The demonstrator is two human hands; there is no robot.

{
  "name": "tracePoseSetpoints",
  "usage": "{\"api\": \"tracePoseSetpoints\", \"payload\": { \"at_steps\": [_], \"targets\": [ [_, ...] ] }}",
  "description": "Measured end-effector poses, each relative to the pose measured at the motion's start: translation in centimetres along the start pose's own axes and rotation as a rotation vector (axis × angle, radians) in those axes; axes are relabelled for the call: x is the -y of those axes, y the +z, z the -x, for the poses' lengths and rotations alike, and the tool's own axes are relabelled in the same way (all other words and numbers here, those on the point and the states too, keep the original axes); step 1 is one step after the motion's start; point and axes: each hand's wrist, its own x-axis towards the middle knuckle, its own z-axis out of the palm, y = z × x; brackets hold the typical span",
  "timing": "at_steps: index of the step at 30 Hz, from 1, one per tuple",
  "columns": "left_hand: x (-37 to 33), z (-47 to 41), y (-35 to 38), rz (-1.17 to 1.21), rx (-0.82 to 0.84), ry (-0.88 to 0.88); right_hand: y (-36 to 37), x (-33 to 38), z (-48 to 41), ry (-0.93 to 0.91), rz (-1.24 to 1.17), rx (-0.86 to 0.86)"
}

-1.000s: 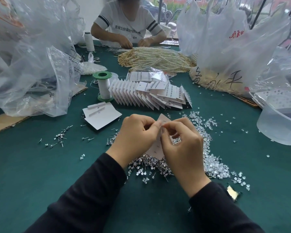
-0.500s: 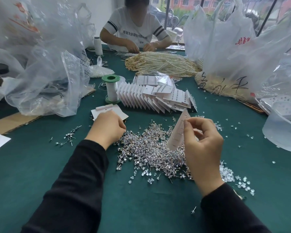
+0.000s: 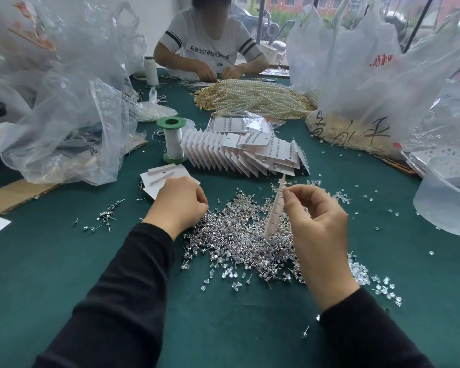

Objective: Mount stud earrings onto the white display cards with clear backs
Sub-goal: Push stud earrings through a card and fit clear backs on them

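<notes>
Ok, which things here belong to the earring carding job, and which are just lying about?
Job: display card in right hand; stud earring pile by left hand; clear backs; finished cards.
Lying about: pearl strands; green-capped spool; plastic bags.

A small jewellery-packing workshop: a green felt surface (image 3: 64,274) carries a loose heap of stud earrings (image 3: 237,235) at 6 o'clock, a fanned row of filled display cards (image 3: 237,155) mid-surface and pearl strands (image 3: 255,99) at 12 o'clock. Bulging plastic bags (image 3: 356,62) stand at 2 and 10 o'clock, and a second person (image 3: 210,49) works by hand opposite.
</notes>
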Motion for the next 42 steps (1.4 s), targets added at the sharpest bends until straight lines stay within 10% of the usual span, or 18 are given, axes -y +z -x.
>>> {"api": "tracePoseSetpoints", "payload": {
  "at_steps": [6, 12, 29, 37, 42],
  "targets": [
    [-0.3, 0.1, -0.2, 0.051, -0.098, 0.092, -0.4, 0.7, -0.2, 0.450, -0.579, 0.146],
    [-3.2, 2.0, -1.8, 0.656, -0.091, 0.259, -0.6, 1.2, -0.4, 0.719, -0.720, 0.258],
    [-6.3, 4.2, 0.4, 0.445, -0.145, 0.632, 0.0, 0.0, -0.4, 0.702, -0.767, 0.188],
    [-6.3, 4.3, 0.4, 0.439, -0.077, 0.493, 0.2, -0.3, 0.1, 0.461, -0.642, -0.036],
    [-5.6, 3.4, 0.1, 0.675, -0.053, 0.190, 0.7, 0.2, 1.1, 0.128, -0.161, 0.073]
  ]
}}
